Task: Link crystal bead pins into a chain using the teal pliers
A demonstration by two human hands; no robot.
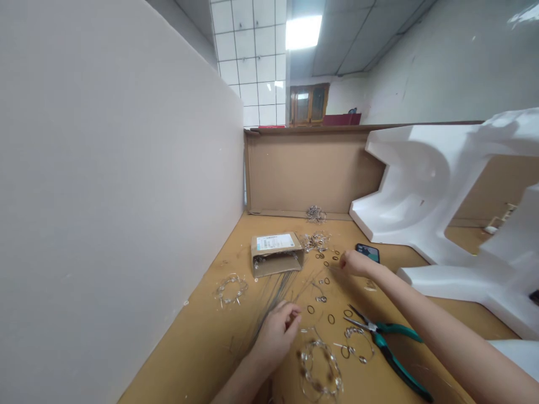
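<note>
My left hand (278,330) rests on the brown tabletop with its fingers curled. It lies by a loose bundle of thin grey wires (283,287); what is between its fingers, if anything, is hidden. Farther right, my right hand (354,264) reaches down with fingertips pinched together, beside several small dark rings (335,258). What it pinches is too small to make out. Between the hands lie more rings and a few small clear pieces (321,299). Wire circlets with clear beads (320,367) are near the front edge, and another beaded circlet (232,289) lies left of the wires.
Green-handled long-nose pliers (379,331) lie with jaws apart under my right forearm. An open small cardboard box (277,255) stands beyond the wires. Beaded wire pieces (316,241) and a phone (368,252) sit farther back. White foam (412,179) and a white panel (126,168) flank the surface.
</note>
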